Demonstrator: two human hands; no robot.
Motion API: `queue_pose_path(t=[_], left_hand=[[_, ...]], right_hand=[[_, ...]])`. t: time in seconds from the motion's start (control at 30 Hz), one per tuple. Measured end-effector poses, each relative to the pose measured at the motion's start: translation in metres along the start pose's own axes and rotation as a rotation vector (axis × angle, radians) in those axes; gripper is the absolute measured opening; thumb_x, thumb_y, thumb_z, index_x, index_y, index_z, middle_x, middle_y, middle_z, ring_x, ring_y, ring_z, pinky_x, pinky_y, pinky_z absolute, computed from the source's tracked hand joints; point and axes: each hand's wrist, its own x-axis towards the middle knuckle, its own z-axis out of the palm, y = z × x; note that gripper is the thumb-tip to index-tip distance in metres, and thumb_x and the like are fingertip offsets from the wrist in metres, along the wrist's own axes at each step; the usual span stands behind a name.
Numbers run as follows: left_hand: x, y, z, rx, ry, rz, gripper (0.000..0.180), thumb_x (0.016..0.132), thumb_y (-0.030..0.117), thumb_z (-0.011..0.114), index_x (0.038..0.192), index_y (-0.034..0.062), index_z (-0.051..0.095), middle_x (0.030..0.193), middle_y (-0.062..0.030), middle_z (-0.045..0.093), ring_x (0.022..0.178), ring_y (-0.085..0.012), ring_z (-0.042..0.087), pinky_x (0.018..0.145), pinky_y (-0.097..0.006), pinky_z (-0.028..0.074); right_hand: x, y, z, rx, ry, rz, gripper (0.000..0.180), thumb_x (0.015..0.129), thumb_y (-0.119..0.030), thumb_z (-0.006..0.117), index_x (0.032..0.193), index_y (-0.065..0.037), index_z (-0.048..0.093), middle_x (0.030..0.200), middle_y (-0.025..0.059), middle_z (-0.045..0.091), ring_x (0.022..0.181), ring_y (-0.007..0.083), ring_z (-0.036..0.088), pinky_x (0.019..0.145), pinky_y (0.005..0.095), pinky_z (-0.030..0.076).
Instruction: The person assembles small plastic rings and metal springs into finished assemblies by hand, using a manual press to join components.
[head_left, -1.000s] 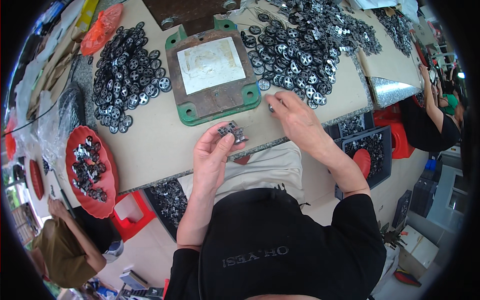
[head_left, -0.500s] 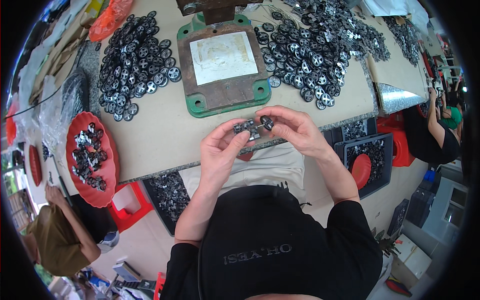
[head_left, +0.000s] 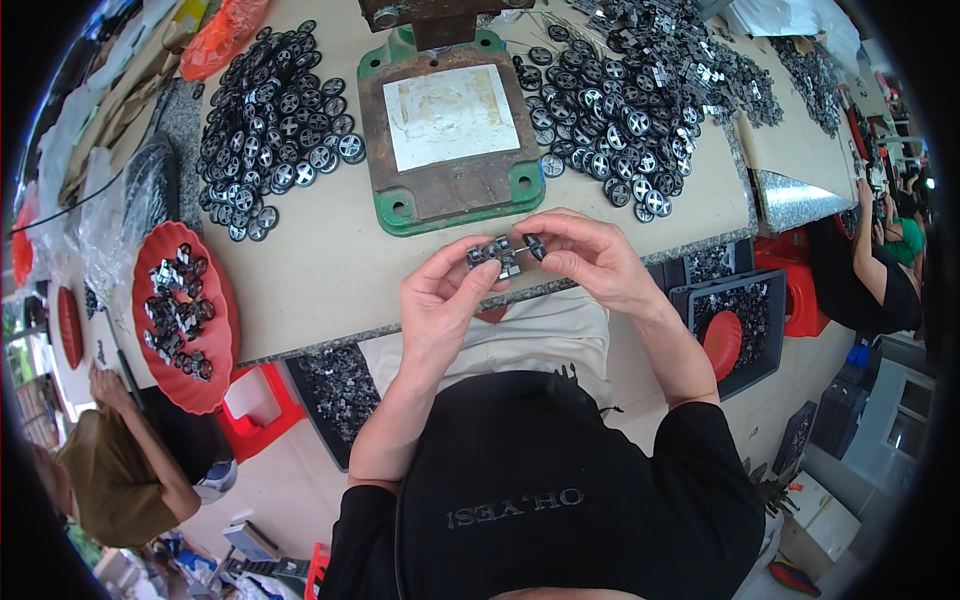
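Note:
Near the table's front edge, my left hand (head_left: pixel 442 290) pinches a small dark chassis-like part (head_left: pixel 497 257) between thumb and fingers. My right hand (head_left: pixel 592 256) is closed on a small black wheel (head_left: pixel 535 246), which it holds close to the part's right side. A thin metal axle (head_left: pixel 520 250) spans the short gap between the wheel and the part. Both hands are just in front of a green-framed press base (head_left: pixel 448 215) with a white pad (head_left: pixel 448 115) on top.
Piles of black wheels (head_left: pixel 275 135) lie left and right of the press, with small metallic parts (head_left: pixel 680 60) farther right. A red scalloped tray (head_left: pixel 215 345) holds assembled pieces. Grey bins (head_left: pixel 765 345) stand below the table edge. Another person's arm (head_left: pixel 150 440) shows at left.
The wheel in my right hand has turned from showing more of its face to nearly edge-on. Both hands stay in almost the same place.

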Motion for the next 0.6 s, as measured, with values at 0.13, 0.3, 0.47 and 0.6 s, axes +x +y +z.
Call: queue_pose_path(t=[0.13,0.3,0.47,0.6], left_hand=[[-0.001,0.0,0.002,0.043,-0.004,0.0,0.026,0.081,-0.001,0.059,0.106,-0.0026,0.056,0.091,-0.0101,0.062,0.077,-0.0138,0.061,0.07,-0.027,0.055],[-0.002,0.0,0.005,0.187,0.033,0.068,0.025,0.081,-0.001,0.059,0.106,-0.0024,0.057,0.09,-0.0083,0.062,0.078,-0.0144,0.061,0.072,-0.024,0.051],[0.003,-0.015,-0.002,0.424,0.0,0.36,0.024,0.082,0.001,0.059,0.106,-0.001,0.058,0.108,-0.0106,0.055,0.087,-0.0103,0.058,0.056,-0.02,0.052],[-0.001,-0.006,0.011,0.044,0.1,0.049,0.027,0.08,0.002,0.061,0.107,-0.0009,0.056,0.109,-0.0107,0.055,0.085,-0.0096,0.057,0.062,-0.019,0.05]], right_hand=[[0.0,0.001,-0.001,-0.01,0.0,-0.014,0.032,0.082,0.003,0.051,0.115,-0.001,0.053,0.108,0.0066,0.051,0.095,0.0123,0.051,0.083,0.0259,0.043],[0.001,0.002,0.002,-0.137,0.055,-0.057,0.028,0.082,0.0,0.055,0.11,0.0,0.056,0.101,0.0065,0.055,0.086,0.0112,0.053,0.076,0.0243,0.045],[0.0,0.014,0.01,0.134,0.184,0.222,0.022,0.082,-0.004,0.059,0.103,0.001,0.059,0.09,0.0055,0.059,0.071,0.0075,0.055,0.061,0.0196,0.046],[0.003,0.016,0.02,0.17,0.3,0.189,0.02,0.083,-0.006,0.059,0.101,0.002,0.06,0.085,0.0042,0.06,0.065,0.0056,0.055,0.055,0.0174,0.044]])
